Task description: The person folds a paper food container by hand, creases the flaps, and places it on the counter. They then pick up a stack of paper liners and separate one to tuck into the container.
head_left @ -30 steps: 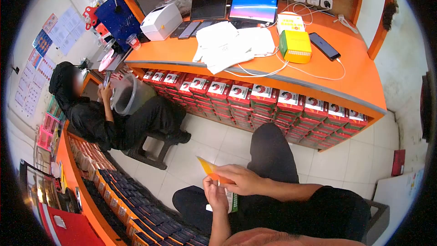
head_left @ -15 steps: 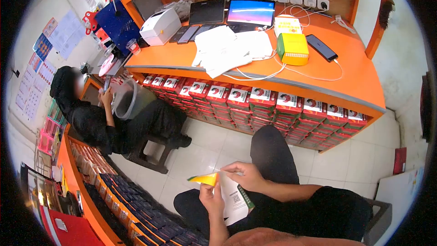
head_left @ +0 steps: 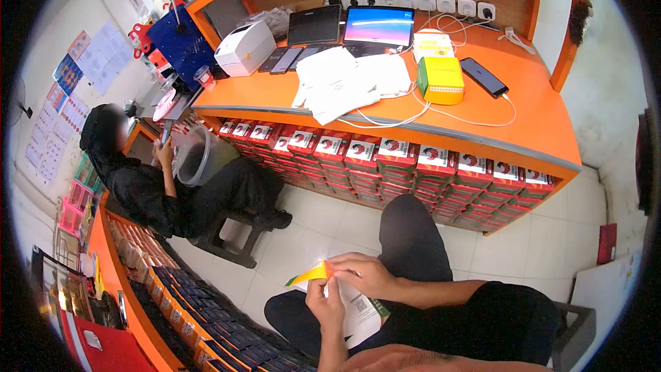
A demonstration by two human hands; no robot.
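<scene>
A thin folding carton (head_left: pixel 364 319), white with a QR code on one panel and yellow and green on other parts, lies over my lap. My left hand (head_left: pixel 326 303) pinches its upper edge, where a yellow flap with a green tip folds over to the left. My right hand (head_left: pixel 363 275) is at the same edge, its fingers bent over the yellow flap and close to my left fingertips. The carton's far side is hidden behind my hands. A green patterned strip shows at its right edge.
Ahead stands an orange desk (head_left: pixel 530 114) with a laptop (head_left: pixel 379 25), white sheets (head_left: pixel 337 83), a yellow-green box (head_left: pixel 441 80), a phone (head_left: pixel 484 77) and a label printer (head_left: pixel 245 48). Red boxes (head_left: pixel 399 151) are stacked beneath. A seated person (head_left: pixel 148 189) in black holds a phone at left.
My right hand has moved left and closed in on the yellow flap beside my left fingers. The carton's top edge is now more covered. The view has shifted slightly.
</scene>
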